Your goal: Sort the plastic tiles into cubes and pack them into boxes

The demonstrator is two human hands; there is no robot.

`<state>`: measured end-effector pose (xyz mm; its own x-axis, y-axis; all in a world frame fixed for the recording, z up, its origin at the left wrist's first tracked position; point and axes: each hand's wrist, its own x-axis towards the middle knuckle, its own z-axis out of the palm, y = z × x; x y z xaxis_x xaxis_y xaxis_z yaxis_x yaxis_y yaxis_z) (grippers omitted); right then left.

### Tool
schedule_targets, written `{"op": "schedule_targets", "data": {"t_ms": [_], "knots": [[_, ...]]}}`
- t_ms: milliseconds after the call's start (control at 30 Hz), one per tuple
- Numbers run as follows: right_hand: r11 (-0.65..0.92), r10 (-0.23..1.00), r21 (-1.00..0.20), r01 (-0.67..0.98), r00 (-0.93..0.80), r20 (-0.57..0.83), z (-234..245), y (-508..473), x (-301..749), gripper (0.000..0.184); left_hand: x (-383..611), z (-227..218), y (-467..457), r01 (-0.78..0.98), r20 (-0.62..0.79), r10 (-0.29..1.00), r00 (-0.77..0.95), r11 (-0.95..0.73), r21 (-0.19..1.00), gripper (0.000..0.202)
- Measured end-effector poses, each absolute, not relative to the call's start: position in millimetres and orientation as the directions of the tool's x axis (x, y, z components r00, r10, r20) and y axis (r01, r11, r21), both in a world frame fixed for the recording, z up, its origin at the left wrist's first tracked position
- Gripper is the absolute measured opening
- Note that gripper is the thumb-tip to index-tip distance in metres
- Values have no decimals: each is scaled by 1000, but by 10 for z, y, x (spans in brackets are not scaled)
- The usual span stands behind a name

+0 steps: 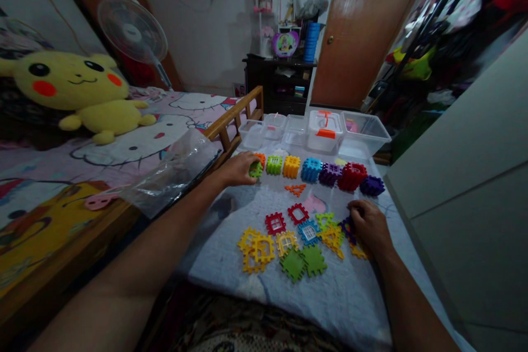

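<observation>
Cloth-covered desk (225, 247) beside a bed (165, 126) bears clear boxes (319, 143) beyond stacked tiles (292, 168); left hand (242, 169) clasps green tile (256, 170), right hand (368, 224) near purple tile (346, 229), grip unclear

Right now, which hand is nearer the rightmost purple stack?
The right hand, just in front of the purple stack; the left hand is far to its left, at a light-green piece.
</observation>
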<state>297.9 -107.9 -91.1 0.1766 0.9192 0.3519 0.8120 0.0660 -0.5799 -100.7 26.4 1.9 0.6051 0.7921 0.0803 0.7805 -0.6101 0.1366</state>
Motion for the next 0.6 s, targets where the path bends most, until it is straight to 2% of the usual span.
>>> {"op": "schedule_targets", "data": {"t_ms": [167, 400, 500, 600], "knots": [[73, 921, -586, 807, 171, 350, -887, -1093, 2976, 25, -981, 60, 659, 795, 56, 814, 578, -577, 190, 51], [76, 924, -571, 817, 157, 348, -892, -1096, 2980, 25, -1192, 94, 627, 814, 97, 856, 507, -513, 271, 55], [69, 926, -566, 821, 158, 342, -899, -1089, 2986, 25, -1449, 133, 719, 866, 97, 904, 416, -426, 261, 55], [59, 933, -558, 828, 153, 326, -898, -1086, 2987, 26, -1602, 143, 845, 898, 25, 920, 391, -388, 206, 55]]}}
